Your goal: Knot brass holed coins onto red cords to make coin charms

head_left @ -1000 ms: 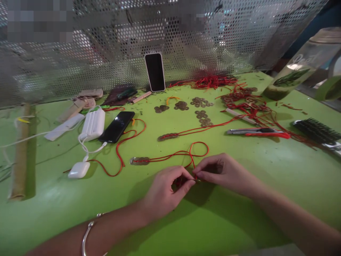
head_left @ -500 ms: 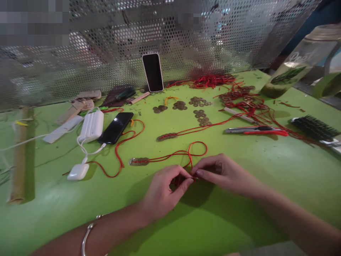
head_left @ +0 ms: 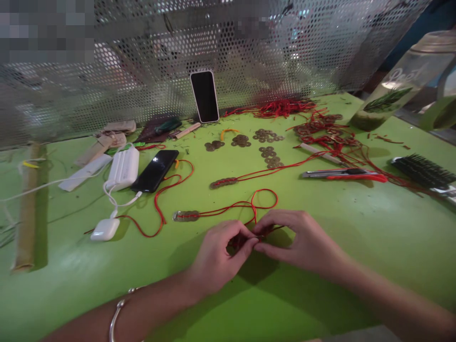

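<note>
While hands (head_left: 215, 259) (head_left: 308, 242) meet at thin red cord (head_left: 255, 216), round metal coins (head_left: 187, 216) overlap.

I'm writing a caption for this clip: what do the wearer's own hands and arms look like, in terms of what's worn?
The left hand and right hand are ungloved, and no sleeves show. A thin, silver-coloured bangle with small round knobs is on the left wrist. No rings or right-wrist jewellery can be seen.
</note>
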A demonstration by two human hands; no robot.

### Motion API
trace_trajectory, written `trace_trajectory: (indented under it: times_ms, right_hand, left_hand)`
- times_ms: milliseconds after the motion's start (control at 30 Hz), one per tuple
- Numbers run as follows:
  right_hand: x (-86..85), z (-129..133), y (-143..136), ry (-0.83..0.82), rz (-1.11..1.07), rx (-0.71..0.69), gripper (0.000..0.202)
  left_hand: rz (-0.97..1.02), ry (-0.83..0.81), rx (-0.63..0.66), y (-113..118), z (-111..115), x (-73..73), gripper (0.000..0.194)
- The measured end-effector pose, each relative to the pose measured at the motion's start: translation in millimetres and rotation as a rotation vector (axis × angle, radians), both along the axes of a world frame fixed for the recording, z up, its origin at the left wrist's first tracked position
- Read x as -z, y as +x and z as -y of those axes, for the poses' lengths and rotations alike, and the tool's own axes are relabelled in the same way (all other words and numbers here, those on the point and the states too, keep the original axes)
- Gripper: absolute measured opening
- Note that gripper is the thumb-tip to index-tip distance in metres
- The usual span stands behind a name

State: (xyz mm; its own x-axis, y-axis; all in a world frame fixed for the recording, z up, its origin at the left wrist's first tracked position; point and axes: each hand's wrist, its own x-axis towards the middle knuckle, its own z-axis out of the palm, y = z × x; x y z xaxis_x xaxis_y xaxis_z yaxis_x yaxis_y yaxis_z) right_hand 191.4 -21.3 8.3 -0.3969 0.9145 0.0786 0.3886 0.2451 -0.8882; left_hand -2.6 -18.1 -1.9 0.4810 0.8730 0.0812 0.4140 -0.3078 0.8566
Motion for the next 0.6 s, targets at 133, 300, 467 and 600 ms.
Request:
trace_trajectory:
  times_ms: [133,300,467,600]
  right_hand:
    - [-0.5,-0.8,1.2,0.029,0.008,-0.036,0.014]
    - [-1.5,-1.0,2.4,0.099,0.025,-0.011,0.022]
    - [-0.4,0.3,1.5,0.154,0.023,0.014,0.016]
    - [-0.7,0.6,1.3,0.194,0.051,0.031,0.011]
  left_hand:
    - [0.005,0.008,-0.006,0.2,-0.6,-1.4,0.019]
    - [0.011,0.003,-0.003,-0.6,-0.9,0.2,0.018]
    - [0.021,-0.03,-0.007,-1.0,-0.6,2.1,0.02]
    - [0.037,-0.051,-0.01,-1.0,-0.5,1.4,0.019]
